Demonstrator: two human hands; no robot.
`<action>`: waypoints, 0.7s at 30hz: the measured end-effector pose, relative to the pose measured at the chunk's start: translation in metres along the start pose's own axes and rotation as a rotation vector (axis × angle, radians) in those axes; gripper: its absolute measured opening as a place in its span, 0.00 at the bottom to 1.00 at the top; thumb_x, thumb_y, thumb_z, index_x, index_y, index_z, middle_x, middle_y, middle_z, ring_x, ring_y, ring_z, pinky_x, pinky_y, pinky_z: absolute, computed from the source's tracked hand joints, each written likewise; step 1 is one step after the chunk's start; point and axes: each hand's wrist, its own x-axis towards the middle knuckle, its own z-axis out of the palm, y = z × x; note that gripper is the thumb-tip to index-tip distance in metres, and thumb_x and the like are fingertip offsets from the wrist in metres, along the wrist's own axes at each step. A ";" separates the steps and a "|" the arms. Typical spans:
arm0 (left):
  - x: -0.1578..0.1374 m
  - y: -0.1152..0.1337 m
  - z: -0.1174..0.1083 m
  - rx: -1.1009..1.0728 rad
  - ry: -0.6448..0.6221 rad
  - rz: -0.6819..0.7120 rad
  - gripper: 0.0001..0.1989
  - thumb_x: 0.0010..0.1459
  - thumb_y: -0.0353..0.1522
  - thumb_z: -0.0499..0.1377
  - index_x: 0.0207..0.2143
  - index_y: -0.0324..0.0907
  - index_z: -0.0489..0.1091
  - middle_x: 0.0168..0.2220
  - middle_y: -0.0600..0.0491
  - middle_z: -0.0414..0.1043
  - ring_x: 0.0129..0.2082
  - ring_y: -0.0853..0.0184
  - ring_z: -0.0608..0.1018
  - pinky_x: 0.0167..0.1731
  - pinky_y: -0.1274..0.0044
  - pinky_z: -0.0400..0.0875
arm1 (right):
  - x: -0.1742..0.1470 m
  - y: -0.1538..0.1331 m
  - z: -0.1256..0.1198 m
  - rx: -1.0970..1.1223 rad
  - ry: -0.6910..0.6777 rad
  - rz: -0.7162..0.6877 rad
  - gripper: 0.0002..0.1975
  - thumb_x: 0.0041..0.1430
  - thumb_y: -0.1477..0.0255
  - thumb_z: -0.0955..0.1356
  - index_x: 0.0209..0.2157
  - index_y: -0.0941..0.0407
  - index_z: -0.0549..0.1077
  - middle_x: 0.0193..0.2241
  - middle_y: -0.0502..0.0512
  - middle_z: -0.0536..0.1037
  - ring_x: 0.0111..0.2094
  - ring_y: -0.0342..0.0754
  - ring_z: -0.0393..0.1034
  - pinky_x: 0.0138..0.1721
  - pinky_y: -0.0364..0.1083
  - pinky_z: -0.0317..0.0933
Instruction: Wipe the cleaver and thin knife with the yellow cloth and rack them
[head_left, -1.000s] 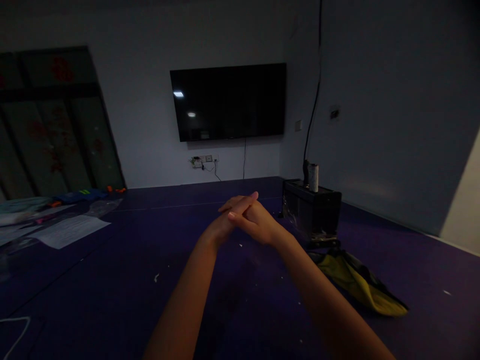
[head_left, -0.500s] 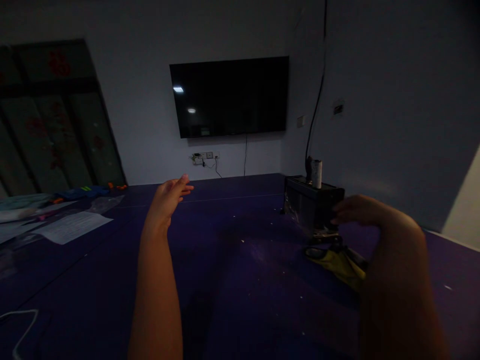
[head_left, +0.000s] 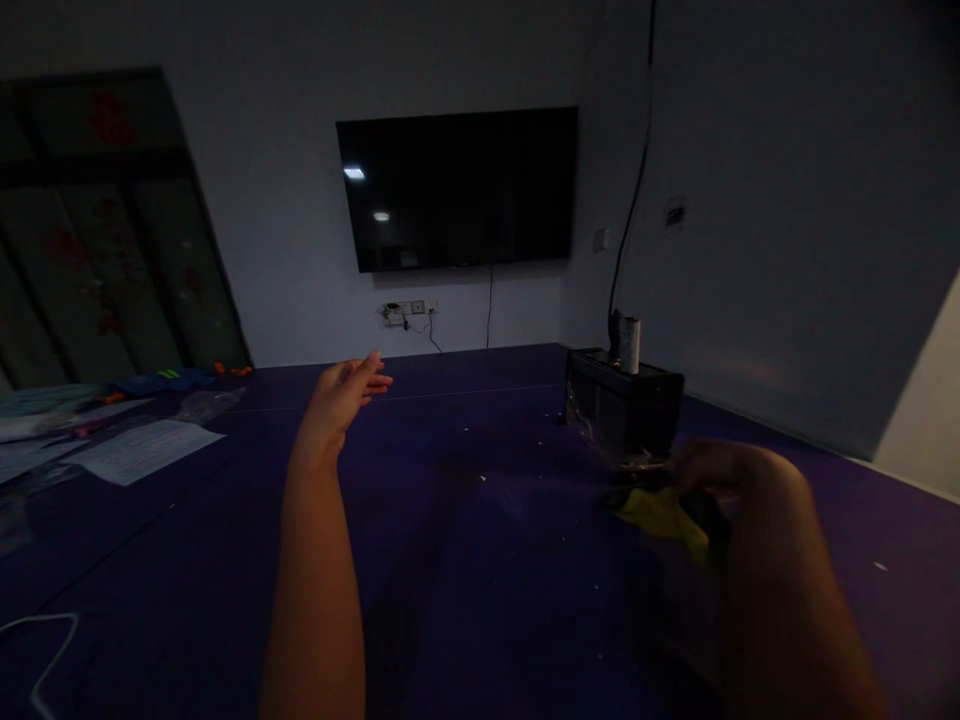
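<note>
Low at right, over the purple floor (head_left: 480, 560), the right hand (head_left: 731, 470) hangs above a crumpled yellow-and-dark cloth (head_left: 664, 512) lying on the floor; dim light, so I cannot tell whether the fingers touch or grip it. Left hand (head_left: 343, 392) raised mid-frame, fingers spread loosely, holding nothing. Just beyond the cloth stands a black box (head_left: 626, 408) with a pale cylinder (head_left: 630, 345) upright on top, near the corner of the room. A dark wall screen (head_left: 457, 188) hangs on the far wall, sockets and cable below it. Sheets of paper (head_left: 142, 448) lie on the floor at far left, well apart from both hands.
</note>
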 end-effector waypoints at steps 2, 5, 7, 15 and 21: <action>0.001 0.000 0.003 -0.003 -0.023 0.002 0.17 0.49 0.45 0.57 0.31 0.40 0.70 0.31 0.46 0.75 0.33 0.63 0.76 0.37 0.71 0.65 | 0.003 -0.019 -0.012 0.196 -0.216 0.171 0.08 0.33 0.75 0.68 0.21 0.52 0.76 0.24 0.60 0.78 0.19 0.50 0.70 0.18 0.46 0.60; -0.002 0.002 0.013 -0.005 -0.085 0.024 0.14 0.48 0.43 0.58 0.30 0.41 0.70 0.31 0.47 0.74 0.32 0.64 0.75 0.36 0.72 0.66 | 0.009 -0.058 -0.025 0.279 -0.283 0.030 0.16 0.35 0.69 0.69 0.32 0.53 0.76 0.27 0.56 0.77 0.24 0.50 0.71 0.21 0.45 0.62; -0.005 0.004 0.022 0.000 -0.159 0.038 0.13 0.47 0.41 0.60 0.31 0.41 0.70 0.32 0.47 0.74 0.32 0.64 0.75 0.36 0.72 0.66 | 0.013 -0.086 -0.025 0.238 -0.202 -0.082 0.18 0.38 0.64 0.70 0.35 0.54 0.74 0.25 0.53 0.75 0.24 0.48 0.69 0.21 0.44 0.61; -0.024 -0.006 0.062 0.094 -0.592 0.228 0.29 0.36 0.34 0.67 0.45 0.42 0.68 0.46 0.43 0.68 0.43 0.56 0.72 0.44 0.65 0.65 | 0.026 -0.163 0.016 0.316 -0.036 -0.480 0.12 0.45 0.65 0.69 0.31 0.58 0.71 0.28 0.52 0.74 0.31 0.46 0.68 0.33 0.45 0.61; -0.028 -0.007 0.081 0.242 -0.747 0.326 0.35 0.34 0.31 0.67 0.49 0.40 0.64 0.48 0.44 0.68 0.46 0.58 0.70 0.46 0.68 0.64 | 0.028 -0.192 0.052 0.474 -0.011 -0.533 0.09 0.46 0.70 0.70 0.31 0.58 0.70 0.30 0.53 0.74 0.33 0.46 0.69 0.36 0.46 0.62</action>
